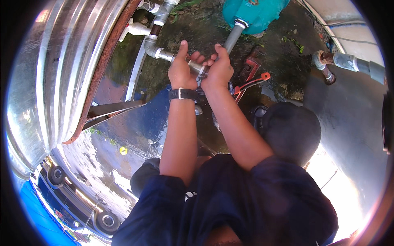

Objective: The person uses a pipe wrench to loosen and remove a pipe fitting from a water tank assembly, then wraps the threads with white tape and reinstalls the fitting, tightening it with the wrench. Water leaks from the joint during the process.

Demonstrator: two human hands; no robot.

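Note:
My left hand point(181, 70), with a dark watch on its wrist, is closed around a grey pipe point(165, 55), thumb pointing up. Beside it my right hand point(218, 69) is closed at the pipe's right end, by a joint partly hidden between the palms. To the left the pipe meets a grey elbow point(151, 46). Past my right hand another grey pipe point(234, 39) slants up to a teal tank point(256, 14). A red pipe wrench point(249, 67) and an orange-handled hacksaw point(255, 81) lie just right of my right hand.
A white valve point(137, 28) sits on the upper left piping. A corrugated metal tank point(61, 69) with a rusty rim stands at left, above a metal bracket point(113, 110). Wall piping point(347, 61) juts out at right. A yellow tape roll point(123, 151) lies on the ground.

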